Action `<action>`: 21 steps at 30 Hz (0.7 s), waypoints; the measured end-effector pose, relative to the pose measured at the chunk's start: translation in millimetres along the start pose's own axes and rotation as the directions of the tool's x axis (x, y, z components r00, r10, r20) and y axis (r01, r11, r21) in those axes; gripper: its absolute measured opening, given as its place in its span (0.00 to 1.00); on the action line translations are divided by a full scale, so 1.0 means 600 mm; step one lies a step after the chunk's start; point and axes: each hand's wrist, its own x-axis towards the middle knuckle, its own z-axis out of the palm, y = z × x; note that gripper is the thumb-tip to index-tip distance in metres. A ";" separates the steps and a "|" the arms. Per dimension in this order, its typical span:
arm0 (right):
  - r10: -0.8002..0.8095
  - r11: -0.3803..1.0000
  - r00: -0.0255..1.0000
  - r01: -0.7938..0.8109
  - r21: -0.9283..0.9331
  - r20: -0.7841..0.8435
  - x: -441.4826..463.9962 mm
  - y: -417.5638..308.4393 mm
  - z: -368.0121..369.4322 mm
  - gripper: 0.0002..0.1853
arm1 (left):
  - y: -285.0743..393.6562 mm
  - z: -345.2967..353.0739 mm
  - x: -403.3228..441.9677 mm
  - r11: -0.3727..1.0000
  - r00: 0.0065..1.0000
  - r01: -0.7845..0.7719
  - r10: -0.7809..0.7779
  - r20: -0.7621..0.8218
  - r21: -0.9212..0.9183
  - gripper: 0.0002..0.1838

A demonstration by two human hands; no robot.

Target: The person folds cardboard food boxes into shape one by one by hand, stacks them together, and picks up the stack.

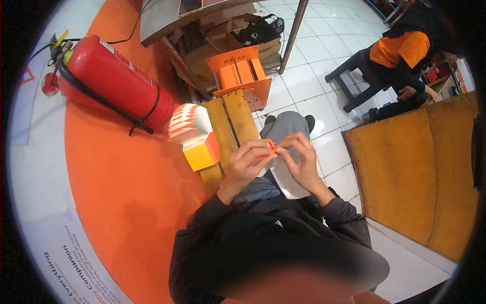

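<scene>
My left hand [248, 163] and my right hand [299, 161] meet above my lap, their fingertips pinched on a small orange piece [272, 148] held between them. Much of that piece is covered by my fingers. Under my right hand a white sheet or card [288, 181] lies across my lap. On the wooden bench to the left of my hands are a yellow and orange box [199, 154] and, behind it, a stack of orange-and-white patterned pieces [188, 120].
Left stands a red fire extinguisher [119, 81]. Ahead are an orange rack [240, 73] and a table [169, 19] with cartons beneath. A wooden panel [400, 172] is at right; beyond it a person in an orange top [402, 49] sits on a dark stool [362, 76].
</scene>
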 end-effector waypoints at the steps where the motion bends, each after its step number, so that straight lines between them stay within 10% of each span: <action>1: 0.014 1.000 1.000 -0.014 0.004 -0.004 -0.003 -0.004 0.004 0.04 | -0.004 0.003 -0.003 1.000 1.000 -0.004 0.004 -0.015 -0.001 0.10; 14: 0.100 0.995 0.995 -0.100 -0.003 0.015 -0.014 -0.009 0.006 0.06 | -0.024 -0.005 -0.010 0.991 0.993 -0.109 0.111 -0.023 0.073 0.14; 17: 0.099 0.995 0.987 -0.101 -0.012 -0.123 -0.014 -0.035 0.010 0.07 | 0.050 -0.022 0.017 0.882 0.978 0.062 0.040 -0.206 0.467 0.20; 21: 0.017 0.998 0.952 0.001 0.059 -0.307 -0.024 -0.041 0.031 0.09 | 0.057 -0.001 -0.002 0.886 0.887 0.201 0.015 -0.461 0.417 0.27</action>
